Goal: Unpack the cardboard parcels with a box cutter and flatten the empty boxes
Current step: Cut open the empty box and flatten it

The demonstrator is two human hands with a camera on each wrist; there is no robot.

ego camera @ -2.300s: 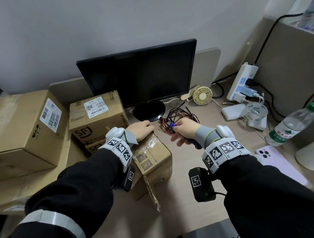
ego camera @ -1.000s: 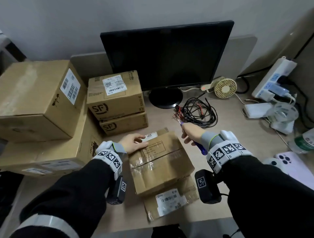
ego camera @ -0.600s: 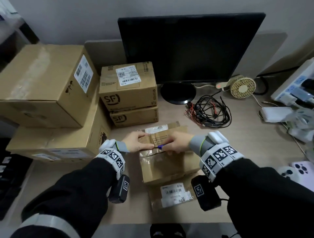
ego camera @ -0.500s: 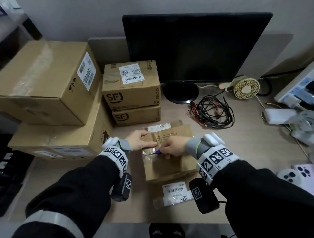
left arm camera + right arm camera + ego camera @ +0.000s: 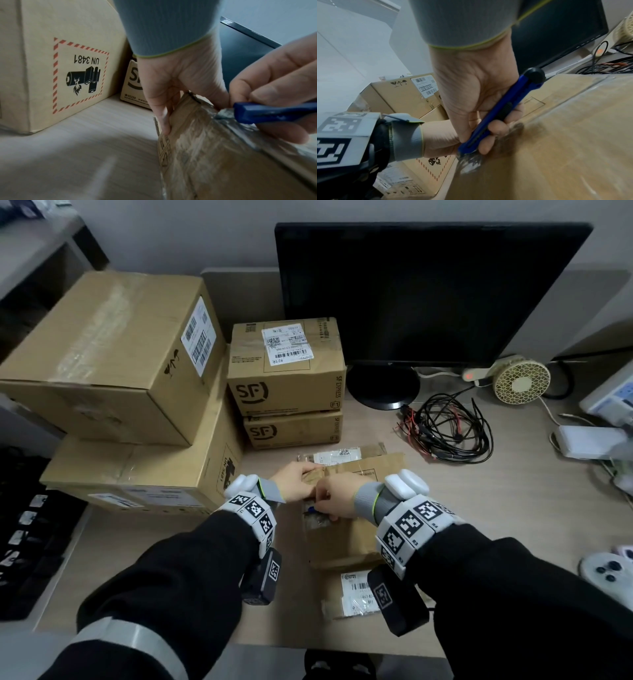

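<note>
A small taped cardboard parcel point(image 5: 346, 532) lies in front of me on top of a flatter parcel with a white label point(image 5: 356, 594). My left hand point(image 5: 294, 479) grips its far left corner, thumb down the side wall point(image 5: 163, 119) and fingers over the top. My right hand point(image 5: 337, 494) grips a blue box cutter point(image 5: 501, 109). The cutter's tip point(image 5: 240, 112) sits on the shiny crumpled tape at the parcel's left top edge point(image 5: 214, 148), right beside the left hand. The blade itself is hidden.
Two stacked SF boxes point(image 5: 284, 371) stand just behind the parcel, with two large boxes point(image 5: 113, 354) stacked at the left. A monitor point(image 5: 428, 292), a cable tangle point(image 5: 445, 429) and a small fan point(image 5: 520, 380) fill the back. A game controller point(image 5: 606, 573) lies at the right.
My right hand carried the cutter from the cable tangle to the parcel's left top edge. The parcel came nearer with its top up, and my left hand stayed on its far corner.
</note>
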